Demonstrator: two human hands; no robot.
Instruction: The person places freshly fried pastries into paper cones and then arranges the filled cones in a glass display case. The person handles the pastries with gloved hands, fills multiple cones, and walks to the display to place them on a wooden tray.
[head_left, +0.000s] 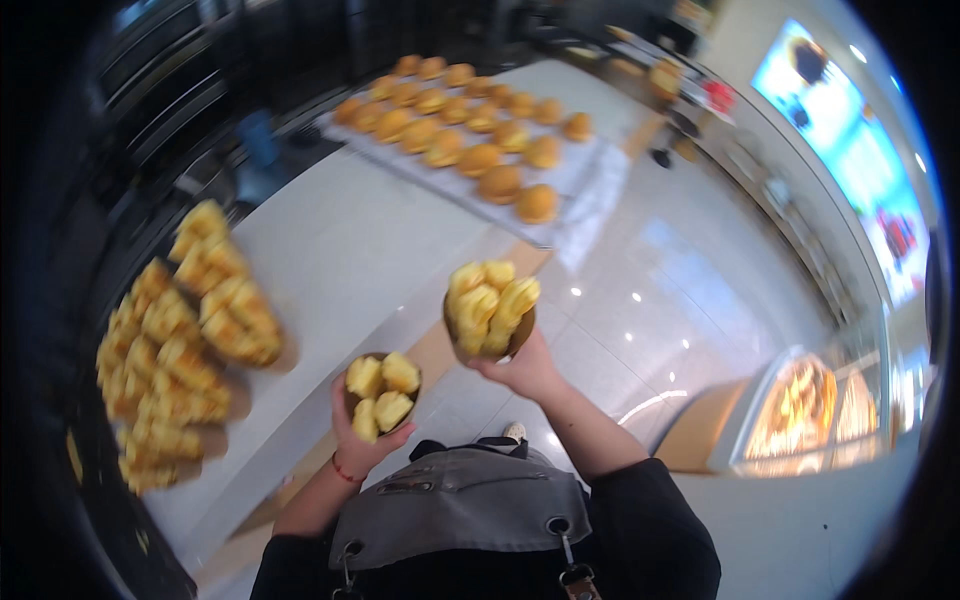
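Observation:
In my left hand (358, 444) is a brown paper cup of bread pieces (386, 394), its mouth turned up toward me. My right hand (529, 366) grips a second cup of bread pieces (489, 309), fuller, with longer yellow pieces rising above its rim. Both cups are held in front of my grey apron (457, 499), near the edge of a white counter (352, 247). To the left on that counter stand several more filled cups (169, 360), crowded together. The lower parts of the held cups are partly hidden by my fingers.
Rows of round golden buns (480, 161) lie on a paper-lined tray (427, 176) at the counter's far end. A glass display case (810, 412) with baked goods stands at right. Dark oven-like equipment (161, 71) lines the back left. Tiled floor (637, 285) lies beyond the counter.

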